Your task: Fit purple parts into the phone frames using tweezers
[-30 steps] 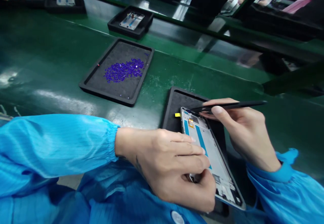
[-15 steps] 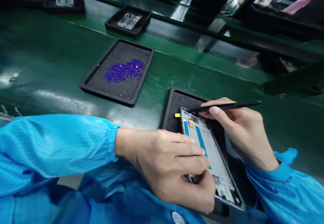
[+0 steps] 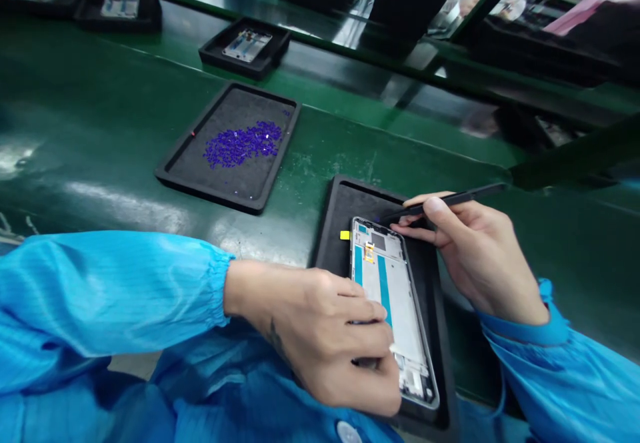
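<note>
A silver phone mid-frame point(image 3: 403, 303) with teal strips and a yellow tab at its side lies in a black tray point(image 3: 340, 196). My left hand point(image 3: 330, 339) is closed over its lower left edge, with the fingertips on the frame and part of that edge hidden. Between thumb and fingers of my right hand point(image 3: 470, 249) is a pair of black tweezers point(image 3: 470, 194), pointing left past the frame's top end. A tiny purple piece point(image 3: 377, 219) shows by the tweezer tip; whether it is gripped I cannot tell.
Many small purple pieces point(image 3: 243, 144) lie heaped in a second black tray point(image 3: 200, 179) to the left. Farther back, another tray point(image 3: 213, 54) holds a phone frame point(image 3: 247, 45), and more trays stand at the far left. A green rail point(image 3: 350, 56) runs behind.
The phone frame has gone from tilted to lying flatter in the tray, its lower end shifting left with my left hand. The tweezer tip has moved off the frame's top edge.
</note>
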Motion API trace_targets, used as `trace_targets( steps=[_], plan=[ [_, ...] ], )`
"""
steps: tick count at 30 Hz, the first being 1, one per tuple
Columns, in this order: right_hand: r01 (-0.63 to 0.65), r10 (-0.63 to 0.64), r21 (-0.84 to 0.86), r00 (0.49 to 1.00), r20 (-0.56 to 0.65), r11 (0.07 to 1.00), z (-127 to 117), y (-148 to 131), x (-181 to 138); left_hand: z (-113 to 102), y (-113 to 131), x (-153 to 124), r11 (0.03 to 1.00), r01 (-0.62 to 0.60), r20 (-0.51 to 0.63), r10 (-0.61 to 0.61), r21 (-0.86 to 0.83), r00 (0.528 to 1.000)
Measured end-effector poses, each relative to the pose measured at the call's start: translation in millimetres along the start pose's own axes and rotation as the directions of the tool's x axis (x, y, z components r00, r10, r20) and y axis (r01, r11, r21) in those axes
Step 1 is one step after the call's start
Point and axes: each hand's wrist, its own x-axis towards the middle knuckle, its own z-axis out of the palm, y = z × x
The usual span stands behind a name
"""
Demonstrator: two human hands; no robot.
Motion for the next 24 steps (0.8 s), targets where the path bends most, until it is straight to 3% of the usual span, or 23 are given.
trace_targets(
  steps=[9, 24],
  plan=[
    [-0.008, 0.008, -0.012, 1.000, -0.007, 1.000, -2.3, 1.4, 0.7, 1.2, 5.3, 2.1, 0.997, 0.065, 0.067, -0.062, -0.044, 0.996],
    [-0.007, 0.007, -0.014, 1.000, 0.000, 1.000, -1.9, 0.1, 0.1, 1.6, 1.1, 0.5, 1.000, 0.021, 0.012, -0.021, -0.022, 1.000]
  ],
)
